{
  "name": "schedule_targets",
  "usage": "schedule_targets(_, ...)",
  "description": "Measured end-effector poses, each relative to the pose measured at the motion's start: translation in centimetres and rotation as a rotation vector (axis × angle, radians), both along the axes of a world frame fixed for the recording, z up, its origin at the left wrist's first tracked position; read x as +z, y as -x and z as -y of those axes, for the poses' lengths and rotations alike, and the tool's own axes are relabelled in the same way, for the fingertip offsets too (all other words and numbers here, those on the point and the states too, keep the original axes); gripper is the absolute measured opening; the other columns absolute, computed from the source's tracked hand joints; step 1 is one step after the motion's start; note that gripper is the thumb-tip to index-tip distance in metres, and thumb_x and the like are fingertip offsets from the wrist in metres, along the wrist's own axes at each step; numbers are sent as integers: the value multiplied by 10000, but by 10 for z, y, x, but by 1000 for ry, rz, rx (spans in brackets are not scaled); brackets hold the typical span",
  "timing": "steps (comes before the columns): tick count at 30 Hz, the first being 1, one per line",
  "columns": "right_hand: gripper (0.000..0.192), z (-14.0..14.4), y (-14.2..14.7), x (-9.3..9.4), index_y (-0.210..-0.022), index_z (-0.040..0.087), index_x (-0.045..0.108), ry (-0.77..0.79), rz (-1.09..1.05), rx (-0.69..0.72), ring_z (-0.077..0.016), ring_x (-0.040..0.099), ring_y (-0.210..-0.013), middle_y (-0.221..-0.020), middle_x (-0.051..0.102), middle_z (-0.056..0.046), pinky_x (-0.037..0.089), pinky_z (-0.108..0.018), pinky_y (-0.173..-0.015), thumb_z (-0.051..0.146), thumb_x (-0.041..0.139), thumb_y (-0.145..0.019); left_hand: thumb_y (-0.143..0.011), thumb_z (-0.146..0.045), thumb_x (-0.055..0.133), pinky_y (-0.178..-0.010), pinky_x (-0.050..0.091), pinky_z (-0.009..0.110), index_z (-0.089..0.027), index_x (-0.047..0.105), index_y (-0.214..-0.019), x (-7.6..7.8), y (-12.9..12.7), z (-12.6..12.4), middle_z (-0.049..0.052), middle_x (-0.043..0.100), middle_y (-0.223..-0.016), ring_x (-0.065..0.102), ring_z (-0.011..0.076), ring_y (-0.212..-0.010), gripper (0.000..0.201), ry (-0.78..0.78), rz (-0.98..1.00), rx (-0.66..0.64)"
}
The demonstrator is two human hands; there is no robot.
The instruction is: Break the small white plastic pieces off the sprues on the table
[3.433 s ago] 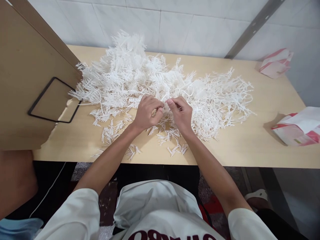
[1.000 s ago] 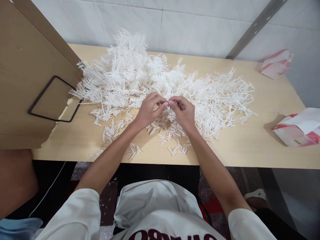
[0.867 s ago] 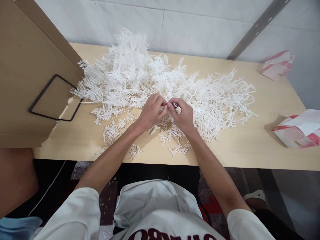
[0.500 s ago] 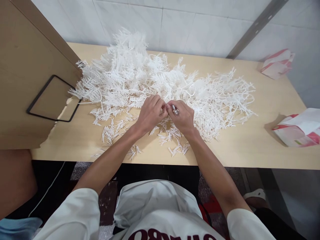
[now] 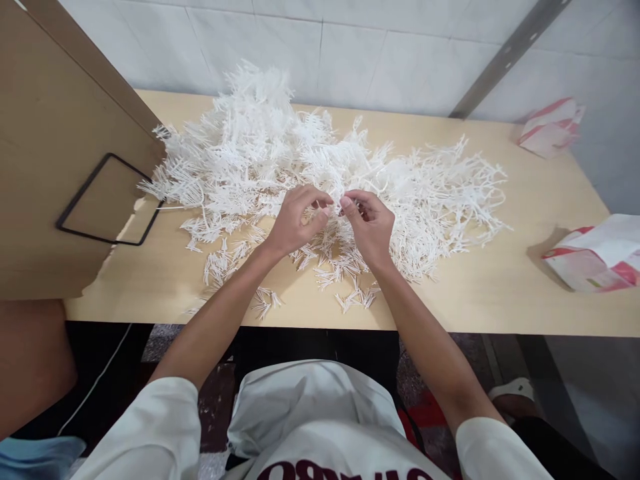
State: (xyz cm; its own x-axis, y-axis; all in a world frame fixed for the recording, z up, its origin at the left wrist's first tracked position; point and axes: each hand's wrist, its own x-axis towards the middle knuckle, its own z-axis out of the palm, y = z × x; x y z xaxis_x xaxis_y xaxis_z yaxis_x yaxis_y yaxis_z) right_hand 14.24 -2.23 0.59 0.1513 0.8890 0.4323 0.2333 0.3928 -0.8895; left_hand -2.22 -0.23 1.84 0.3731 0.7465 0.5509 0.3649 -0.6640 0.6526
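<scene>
Wooden panel [image 5: 55, 167]: a tan board is seen standing to the left of the white heap, with a black-edged rectangular cut-out [image 5: 107, 200] in it.
White heap [image 5: 280, 153]: a large tangle of thin white plastic comb-like sprigs is spread over the middle of the worktop, from the panel towards the right.
Left hand [image 5: 295, 220]: held at the near edge of the heap, its fingers are pinched together on a small white sprig [image 5: 334, 208].
Small white sprig: held just above the heap's near edge, between the two hands; its exact shape cannot be told.
Right hand [image 5: 367, 223]: placed just right of the left hand, its fingertips are closed on the same sprig, so that the two hands nearly touch.
Handling: the piece is judged thin and brittle; a grip close to the joint, with a short, gentle pull or twist, would probably be best, so that only one bit is parted and the heap is not dragged along.
Loose bits [image 5: 350, 297]: short white pieces are scattered in front of the heap, near the worktop's front edge.
Worktop [image 5: 500, 293]: pale wood, bare to the right of the heap.
Bags: one pink-and-white paper bag [image 5: 597, 257] lies far right of the heap, another [image 5: 550, 127] behind it by the wall.
Room: white wall tiles [image 5: 350, 53] are seen behind the heap, crossed by a slanted grey metal bar [image 5: 505, 57].
</scene>
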Motion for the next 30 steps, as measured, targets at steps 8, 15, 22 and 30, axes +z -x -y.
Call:
schedule_targets(8,250,0,1,3,-910,249,670,43,-15,64,-84,587,-699,-846,668,27,502,-243,-651,468,680,-790,-862,-322,582,-713,430,274,-193,563,-789,-5,-5,-2,7,551,-799,531,122,-763,150,-3,-14,-9)
schedule_targets(15,237,-3,0,-2,-907,236,648,26,15,172,-83,580,-699,-816,650,35,490,-242,-656,447,674,-802,-833,-223,558,-679,398,274,-193,453,-718,-3,-7,1,-4,478,-759,473,121,-729,158,42,-4,-5)
schedule_targets(22,109,3,4,2,-874,221,641,-167,285,86,-100,600,-712,-818,682,15,490,-264,-662,324,607,-871,-775,-130,546,-613,332,274,-180,399,-623,-5,-10,3,-16,435,-681,430,113,-664,218,82,72,14)
schedule_targets(30,64,7,5,0,-868,225,643,-330,339,-114,-84,575,-648,-766,667,30,492,-259,-640,247,583,-873,-717,-82,519,-573,305,273,-182,367,-588,-7,-6,-2,-29,403,-603,382,101,-580,224,25,239,223)
